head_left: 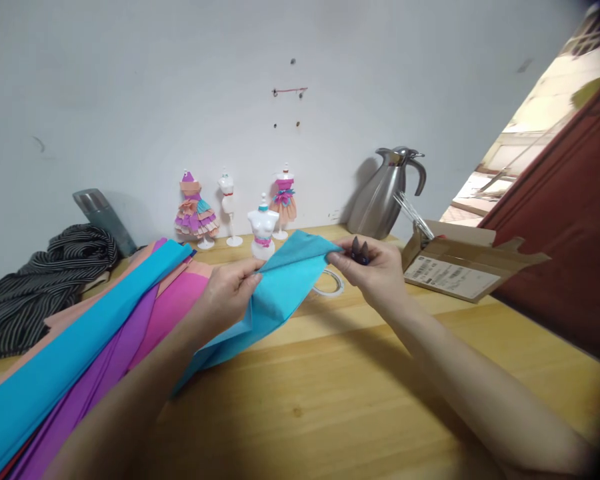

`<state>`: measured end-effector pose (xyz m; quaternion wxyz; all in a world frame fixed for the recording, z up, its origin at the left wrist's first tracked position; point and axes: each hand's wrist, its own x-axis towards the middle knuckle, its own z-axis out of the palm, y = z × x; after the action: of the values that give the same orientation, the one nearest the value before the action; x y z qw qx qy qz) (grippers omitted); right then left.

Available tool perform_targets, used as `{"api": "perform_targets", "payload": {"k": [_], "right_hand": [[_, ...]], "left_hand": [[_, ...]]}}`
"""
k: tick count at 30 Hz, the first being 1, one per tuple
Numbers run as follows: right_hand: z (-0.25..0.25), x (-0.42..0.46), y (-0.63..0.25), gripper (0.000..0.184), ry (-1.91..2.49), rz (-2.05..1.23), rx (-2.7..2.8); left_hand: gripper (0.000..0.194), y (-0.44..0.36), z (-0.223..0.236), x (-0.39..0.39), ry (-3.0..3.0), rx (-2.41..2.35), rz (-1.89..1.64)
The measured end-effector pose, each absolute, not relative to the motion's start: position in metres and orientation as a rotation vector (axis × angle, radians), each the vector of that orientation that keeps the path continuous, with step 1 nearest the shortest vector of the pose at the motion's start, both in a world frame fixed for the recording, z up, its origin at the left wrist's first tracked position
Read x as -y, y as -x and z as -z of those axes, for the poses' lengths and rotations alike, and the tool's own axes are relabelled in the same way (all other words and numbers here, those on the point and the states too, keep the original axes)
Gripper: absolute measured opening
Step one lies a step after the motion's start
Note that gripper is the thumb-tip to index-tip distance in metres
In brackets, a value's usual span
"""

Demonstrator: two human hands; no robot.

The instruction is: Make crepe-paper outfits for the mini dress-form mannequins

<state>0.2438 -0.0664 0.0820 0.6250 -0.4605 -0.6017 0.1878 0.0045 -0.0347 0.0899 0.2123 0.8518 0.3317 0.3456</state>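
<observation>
A thin sheet of blue crepe paper (280, 287), folded over along its top, is stretched between my two hands above the table. My left hand (233, 290) pinches its left side between thumb and fingers. At the upper right corner, my right hand (375, 267) grips it between thumb and forefinger. Tucked in that same hand is a small dark pair of snips (360, 251), two pointed tips showing and the rest hidden. Just behind the sheet stands a white mini dress form (263, 223) with a teal neck band and a pink waist band.
Folded blue (95, 320), purple and pink sheets lie at left, beside a striped cloth (55, 280) and flask (105, 217). Behind are a bare dress form (227, 200), two dressed forms (196, 213) (284, 197), a tape roll (336, 285), steel jug (385, 193) and cardboard box (455, 267).
</observation>
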Motion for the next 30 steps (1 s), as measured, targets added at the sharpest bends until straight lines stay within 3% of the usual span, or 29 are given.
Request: {"api": "perform_targets", "payload": {"k": [5, 10, 14, 20, 24, 27, 30], "right_hand": [[-0.085, 0.072, -0.244, 0.012, 0.969, -0.466, 1.179], [-0.080, 0.084, -0.231, 0.030, 0.924, -0.963, 1.431], [-0.074, 0.087, -0.217, 0.040, 0.861, -1.156, 1.453], [-0.071, 0.072, -0.222, 0.035, 1.030, -1.052, 1.166], [-0.072, 0.062, -0.236, 0.035, 0.887, -1.201, 1.154], [-0.072, 0.059, -0.245, 0.030, 0.800, -1.302, 1.176], [-0.071, 0.055, -0.251, 0.028, 0.774, -1.347, 1.184]], "left_hand": [[0.031, -0.006, -0.085, 0.038, -2.466, -1.085, -1.146], [0.034, -0.020, -0.070, 0.055, -3.070, -1.159, -1.508], [0.030, -0.034, -0.056, 0.070, -3.506, -0.923, -1.517], [0.027, -0.039, -0.050, 0.072, -3.348, -0.791, -1.315], [0.027, -0.030, -0.060, 0.058, -2.925, -0.995, -1.184], [0.033, -0.019, -0.066, 0.040, -2.474, -1.049, -0.844], [0.038, -0.008, -0.067, 0.022, -2.023, -0.811, -0.385]]}}
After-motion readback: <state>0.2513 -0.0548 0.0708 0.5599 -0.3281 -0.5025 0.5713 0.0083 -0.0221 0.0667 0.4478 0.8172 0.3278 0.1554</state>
